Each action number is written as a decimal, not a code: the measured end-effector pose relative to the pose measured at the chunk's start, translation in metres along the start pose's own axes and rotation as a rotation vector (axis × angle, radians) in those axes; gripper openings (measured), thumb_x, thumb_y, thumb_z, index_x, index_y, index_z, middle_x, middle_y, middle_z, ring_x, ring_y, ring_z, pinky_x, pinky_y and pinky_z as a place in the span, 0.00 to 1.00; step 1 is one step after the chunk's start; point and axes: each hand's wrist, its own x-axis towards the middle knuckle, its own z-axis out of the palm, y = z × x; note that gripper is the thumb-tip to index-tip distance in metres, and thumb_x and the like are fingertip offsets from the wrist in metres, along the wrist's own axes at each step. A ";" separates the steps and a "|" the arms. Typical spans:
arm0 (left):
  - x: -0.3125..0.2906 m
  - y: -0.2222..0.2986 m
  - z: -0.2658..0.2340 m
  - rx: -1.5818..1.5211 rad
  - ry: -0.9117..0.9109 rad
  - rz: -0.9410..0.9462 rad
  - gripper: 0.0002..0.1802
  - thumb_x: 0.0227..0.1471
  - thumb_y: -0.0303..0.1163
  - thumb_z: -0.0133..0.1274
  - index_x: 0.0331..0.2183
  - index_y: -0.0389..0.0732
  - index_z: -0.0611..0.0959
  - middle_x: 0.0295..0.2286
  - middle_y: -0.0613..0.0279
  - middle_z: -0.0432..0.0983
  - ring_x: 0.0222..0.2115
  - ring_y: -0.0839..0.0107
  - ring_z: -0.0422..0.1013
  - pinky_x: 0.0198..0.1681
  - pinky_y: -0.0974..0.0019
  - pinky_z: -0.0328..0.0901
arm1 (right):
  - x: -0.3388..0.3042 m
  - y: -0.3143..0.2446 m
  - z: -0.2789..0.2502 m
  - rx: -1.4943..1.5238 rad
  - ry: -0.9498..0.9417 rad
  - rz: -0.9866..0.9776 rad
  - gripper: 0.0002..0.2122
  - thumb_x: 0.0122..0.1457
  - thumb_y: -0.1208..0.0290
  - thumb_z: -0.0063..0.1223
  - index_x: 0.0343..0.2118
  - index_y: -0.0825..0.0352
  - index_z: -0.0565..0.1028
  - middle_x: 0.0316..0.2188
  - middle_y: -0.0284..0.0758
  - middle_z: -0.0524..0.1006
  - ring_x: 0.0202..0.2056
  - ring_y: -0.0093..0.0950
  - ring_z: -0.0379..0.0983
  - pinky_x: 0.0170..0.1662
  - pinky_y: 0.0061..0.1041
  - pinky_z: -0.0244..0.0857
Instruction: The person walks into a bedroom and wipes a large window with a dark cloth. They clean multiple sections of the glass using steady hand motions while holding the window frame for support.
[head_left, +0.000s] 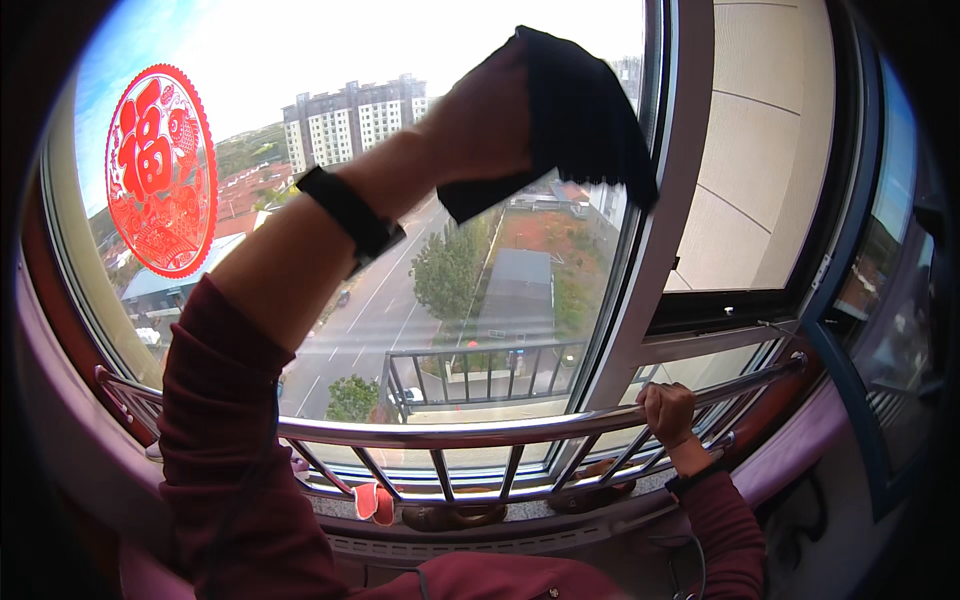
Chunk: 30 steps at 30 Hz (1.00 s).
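Limp dark cloth [585, 110], shiny tubular rail [460, 435] in hands [485, 125].

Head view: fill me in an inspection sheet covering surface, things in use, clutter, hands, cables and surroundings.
Surface: large window pane, upright, with a round red decoration at its left side.
Things in use: dark cloth, draped from the hand in front of the pane; contact with the glass cannot be told.
Clutter: small red item low by the rail bars; brown items behind the bars, kind unclear.
Hands: left hand raised, holding the cloth; right hand closed around the metal rail.
Cables: thin cable beside the right sleeve; its ends cannot be traced.
Surroundings: outside, a road and a tall building.
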 end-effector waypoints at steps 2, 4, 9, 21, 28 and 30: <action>0.001 -0.083 -0.025 0.251 -0.052 -0.124 0.16 0.56 0.40 0.59 0.47 0.49 0.83 0.41 0.63 0.81 0.48 0.64 0.74 0.57 0.56 0.65 | 0.000 0.000 -0.001 -0.012 -0.018 0.010 0.17 0.63 0.72 0.42 0.16 0.62 0.72 0.14 0.35 0.74 0.17 0.37 0.72 0.25 0.35 0.65; -0.017 -0.141 -0.050 0.342 0.032 -0.389 0.18 0.56 0.42 0.59 0.48 0.49 0.83 0.42 0.62 0.81 0.48 0.63 0.74 0.57 0.55 0.66 | 0.001 0.000 -0.001 -0.007 -0.007 -0.006 0.17 0.63 0.72 0.42 0.16 0.61 0.72 0.14 0.35 0.74 0.16 0.37 0.72 0.25 0.34 0.65; -0.066 -0.194 -0.069 0.418 0.147 -0.806 0.22 0.56 0.46 0.59 0.50 0.49 0.82 0.45 0.59 0.80 0.50 0.60 0.74 0.56 0.52 0.67 | 0.000 0.001 0.002 -0.026 -0.002 -0.011 0.19 0.63 0.72 0.37 0.15 0.61 0.73 0.14 0.32 0.75 0.17 0.36 0.72 0.28 0.34 0.65; -0.065 0.073 -0.009 -0.228 -0.111 -0.435 0.32 0.60 0.52 0.52 0.61 0.51 0.72 0.60 0.58 0.68 0.62 0.57 0.62 0.71 0.46 0.44 | 0.001 -0.001 0.001 -0.007 -0.011 0.014 0.17 0.64 0.70 0.41 0.16 0.61 0.73 0.14 0.35 0.74 0.17 0.38 0.73 0.26 0.35 0.65; -0.092 0.215 0.009 -0.195 -0.615 0.360 0.07 0.55 0.34 0.48 0.32 0.53 0.82 0.35 0.69 0.74 0.49 0.65 0.69 0.73 0.44 0.41 | -0.002 0.002 0.002 -0.078 -0.034 0.021 0.16 0.63 0.70 0.44 0.17 0.62 0.73 0.15 0.38 0.75 0.17 0.39 0.73 0.26 0.37 0.66; -0.088 0.192 0.013 -0.314 -0.475 0.312 0.05 0.55 0.37 0.50 0.29 0.53 0.80 0.32 0.69 0.72 0.46 0.66 0.69 0.71 0.46 0.47 | -0.002 0.003 0.003 -0.049 -0.007 0.004 0.16 0.62 0.70 0.44 0.17 0.62 0.73 0.15 0.38 0.75 0.17 0.39 0.73 0.26 0.37 0.66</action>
